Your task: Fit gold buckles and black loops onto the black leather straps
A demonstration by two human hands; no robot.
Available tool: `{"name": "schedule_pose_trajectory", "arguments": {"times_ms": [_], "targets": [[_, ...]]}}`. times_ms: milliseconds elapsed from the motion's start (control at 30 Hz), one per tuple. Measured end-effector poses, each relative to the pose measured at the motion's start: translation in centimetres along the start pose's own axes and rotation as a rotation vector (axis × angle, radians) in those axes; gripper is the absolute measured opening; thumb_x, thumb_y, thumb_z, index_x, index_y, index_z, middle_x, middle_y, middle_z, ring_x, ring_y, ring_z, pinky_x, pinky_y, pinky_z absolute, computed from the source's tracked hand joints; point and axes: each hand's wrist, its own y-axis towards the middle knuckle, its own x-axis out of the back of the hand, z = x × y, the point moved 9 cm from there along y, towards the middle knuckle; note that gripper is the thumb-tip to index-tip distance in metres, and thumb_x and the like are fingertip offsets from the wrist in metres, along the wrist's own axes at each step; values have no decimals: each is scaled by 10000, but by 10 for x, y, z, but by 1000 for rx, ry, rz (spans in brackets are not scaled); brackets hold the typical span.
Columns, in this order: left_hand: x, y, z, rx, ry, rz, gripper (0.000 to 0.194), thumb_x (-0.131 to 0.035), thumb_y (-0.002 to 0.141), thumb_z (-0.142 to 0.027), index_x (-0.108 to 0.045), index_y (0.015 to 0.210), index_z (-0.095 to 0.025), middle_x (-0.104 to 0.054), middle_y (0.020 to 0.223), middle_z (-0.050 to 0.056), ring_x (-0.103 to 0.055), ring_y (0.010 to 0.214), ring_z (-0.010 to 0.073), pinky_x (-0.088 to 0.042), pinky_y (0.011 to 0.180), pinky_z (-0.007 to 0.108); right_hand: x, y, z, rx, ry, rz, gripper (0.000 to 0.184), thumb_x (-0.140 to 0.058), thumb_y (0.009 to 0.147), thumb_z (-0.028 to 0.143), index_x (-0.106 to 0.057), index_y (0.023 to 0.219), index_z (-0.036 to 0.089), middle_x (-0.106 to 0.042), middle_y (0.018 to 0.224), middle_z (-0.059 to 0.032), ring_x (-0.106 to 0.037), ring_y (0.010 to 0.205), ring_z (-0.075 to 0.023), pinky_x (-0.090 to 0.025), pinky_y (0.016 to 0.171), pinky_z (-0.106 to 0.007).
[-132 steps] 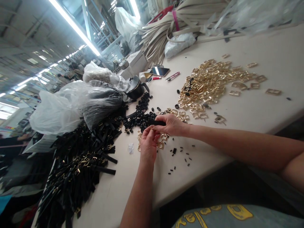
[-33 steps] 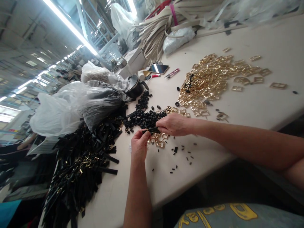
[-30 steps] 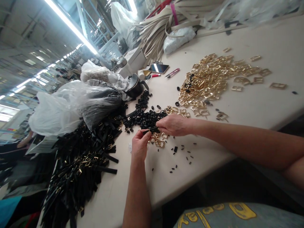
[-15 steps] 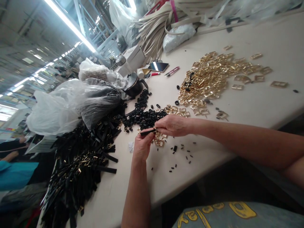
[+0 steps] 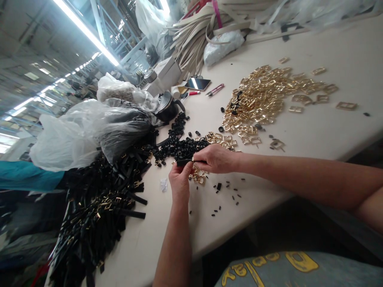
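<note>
My left hand (image 5: 179, 181) and my right hand (image 5: 216, 158) meet over the table, both pinched on one short black strap (image 5: 183, 162) with a gold buckle at its right end. Under the hands lie a few loose gold buckles (image 5: 199, 177). Just behind them is a heap of small black loops (image 5: 179, 146). Tiny black offcuts (image 5: 227, 191) are scattered in front of my right wrist.
A large spread of gold buckles (image 5: 263, 97) covers the table's right middle. A long pile of black straps with buckles (image 5: 101, 207) lies at the left, beside plastic bags (image 5: 86, 131). A phone (image 5: 197, 83), snips (image 5: 214, 90) and cream straps (image 5: 197, 36) sit farther back.
Both hands have stayed together on the strap, turning it a little; the strap now lies level between the fingertips. A person in a teal top has moved along the far left edge.
</note>
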Motion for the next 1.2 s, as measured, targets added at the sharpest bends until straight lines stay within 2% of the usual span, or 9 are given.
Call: {"name": "schedule_pose_trajectory", "arguments": {"times_ms": [100,300,400,533,633,867,1033,1133,1200], "targets": [[-1,-2,-8,-61,-4,-7,371,-869,588,-347,-621,795,-164,-670,634,-37,-604,512,83,-483,534,193,4,0,-5,-60,20,-27,232,-475,851,265,-515,644,169,-511,613,6,-360,553,-92,-208,555,-259],[-12,-8,-16,-69,-170,133,355,-760,718,-499,-656,839,-182,-717,754,22,-660,615,112,-531,624,235,22,3,-14,-76,123,-86,291,-492,859,308,-511,605,167,-444,529,34,-321,512,-77,-215,533,-245],[-12,-5,-12,-25,-194,156,326,-819,660,-450,-667,776,-186,-682,690,-8,-614,564,78,-495,567,189,19,4,-10,-1,209,-21,295,-499,865,314,-542,616,161,-445,521,41,-340,507,-71,-240,525,-232],[-18,-5,-3,98,-182,260,434,-878,582,-373,-706,950,-221,-712,963,32,-665,722,104,-538,638,197,4,1,-3,71,337,123,272,-499,880,329,-635,731,146,-482,556,40,-395,520,-72,-278,520,-214],[-24,-9,1,172,-172,337,452,-870,594,-396,-713,973,-205,-715,949,52,-673,742,123,-563,689,230,1,0,-1,85,365,178,277,-502,891,340,-674,818,135,-528,606,25,-434,553,-81,-305,534,-210],[-18,-7,-10,112,-174,268,315,-882,570,-317,-674,766,-185,-653,744,-24,-604,609,70,-526,613,190,7,1,-3,126,173,152,293,-492,911,329,-629,720,155,-500,565,29,-411,537,-84,-269,544,-227],[-10,-4,-10,79,-6,256,327,-850,597,-308,-712,859,-168,-685,767,5,-599,631,88,-490,605,203,16,1,-10,146,-124,5,281,-525,911,386,-632,745,187,-587,647,6,-463,579,-107,-240,565,-250],[-9,-4,-5,94,135,271,260,-815,633,-315,-724,806,-144,-675,689,2,-547,577,75,-422,557,191,15,1,-6,226,-248,-58,300,-517,930,397,-620,744,186,-610,684,1,-487,600,-119,-243,565,-260],[-9,-4,-3,93,155,259,235,-802,641,-322,-720,763,-139,-653,632,-8,-519,547,68,-395,540,191,19,1,1,294,-279,-136,268,-525,936,374,-628,777,185,-636,744,-10,-525,658,-133,-295,599,-264]]}}
